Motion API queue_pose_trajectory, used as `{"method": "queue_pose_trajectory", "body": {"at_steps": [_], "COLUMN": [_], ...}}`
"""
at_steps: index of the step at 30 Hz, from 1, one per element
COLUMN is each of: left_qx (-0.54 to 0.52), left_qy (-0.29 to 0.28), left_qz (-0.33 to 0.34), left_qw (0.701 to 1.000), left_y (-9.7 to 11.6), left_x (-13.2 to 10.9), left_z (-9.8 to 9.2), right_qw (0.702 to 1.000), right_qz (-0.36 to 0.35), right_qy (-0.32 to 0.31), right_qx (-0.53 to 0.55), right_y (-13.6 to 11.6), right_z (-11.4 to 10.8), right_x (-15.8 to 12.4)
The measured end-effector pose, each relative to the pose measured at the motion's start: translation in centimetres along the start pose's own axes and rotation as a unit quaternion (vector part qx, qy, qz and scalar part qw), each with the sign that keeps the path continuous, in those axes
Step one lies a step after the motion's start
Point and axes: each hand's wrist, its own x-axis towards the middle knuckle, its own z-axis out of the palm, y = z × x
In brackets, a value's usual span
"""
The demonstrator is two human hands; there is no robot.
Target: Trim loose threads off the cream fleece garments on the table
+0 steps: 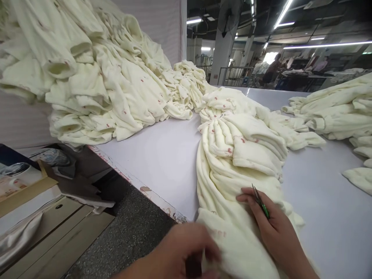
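- Heap of cream garments (95, 73) rises at the far left of the white table (162, 162)
- Left hand (180, 254) pinches the near edge of a cream fleece bundle (232, 155)
- Bundle's long axis runs from the table's near edge away toward the far side
- Right hand (273, 224) lies flat on the bundle, holding green snips (260, 202), tips pointing away

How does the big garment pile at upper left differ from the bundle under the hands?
The upper-left pile is tall, heaped and untouched; the bundle is lower, long, and touched by both the left hand and the right hand, which holds green snips. Both are cream fleece with small red prints.
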Motion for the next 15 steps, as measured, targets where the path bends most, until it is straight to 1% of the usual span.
{"method": "queue_pose_trajectory", "body": {"at_steps": [2,3,4,5,6,7,8,10,11,12,13,14,15], "left_qx": [0.082,0.138,0.193,0.234,0.251,0.245,0.224,0.149,0.090,0.019,-0.064,-0.158,-0.253], "left_qy": [0.048,0.057,0.053,0.044,0.036,0.036,0.047,0.072,0.070,0.057,0.038,0.022,0.011], "left_qz": [0.045,0.064,0.074,0.069,0.049,0.036,0.034,0.057,0.065,0.065,0.056,0.040,0.023], "left_qw": [0.994,0.987,0.977,0.969,0.966,0.968,0.973,0.985,0.991,0.996,0.996,0.986,0.967], "left_y": [-0.8,-1.3,-1.7,-2.0,-2.2,-2.2,-2.3,-2.2,-2.1,-2.1,-2.1,-2.1,-2.2], "left_x": [1.1,1.8,2.5,3.1,3.5,3.8,3.8,3.7,3.5,3.2,3.0,2.8,2.7], "left_z": [0.4,1.0,1.7,2.5,3.1,3.6,3.9,4.1,4.0,3.8,3.8,3.8,3.8], "right_qw": [1.000,1.000,1.000,0.999,0.999,0.999,0.998,0.997,0.996,0.995,0.993,0.990,0.986], "right_qz": [0.001,0.002,0.004,0.007,0.010,0.012,0.012,0.011,0.015,0.024,0.038,0.058,0.077], "right_qy": [-0.008,-0.008,-0.004,0.000,0.005,0.008,0.011,0.015,0.015,0.012,0.005,-0.004,-0.005], "right_qx": [0.016,0.023,0.029,0.035,0.041,0.048,0.055,0.072,0.083,0.095,0.109,0.130,0.148], "right_y": [-0.2,-0.5,-0.7,-0.9,-1.0,-1.1,-1.2,-1.6,-1.8,-2.1,-2.5,-2.8,-3.2], "right_z": [-0.1,0.0,0.1,0.2,0.3,0.3,0.4,0.4,0.3,0.2,0.1,-0.2,-0.5], "right_x": [-0.4,-0.6,-0.7,-0.8,-0.8,-0.7,-0.7,-0.9,-1.2,-1.6,-2.1,-2.8,-3.7]}}
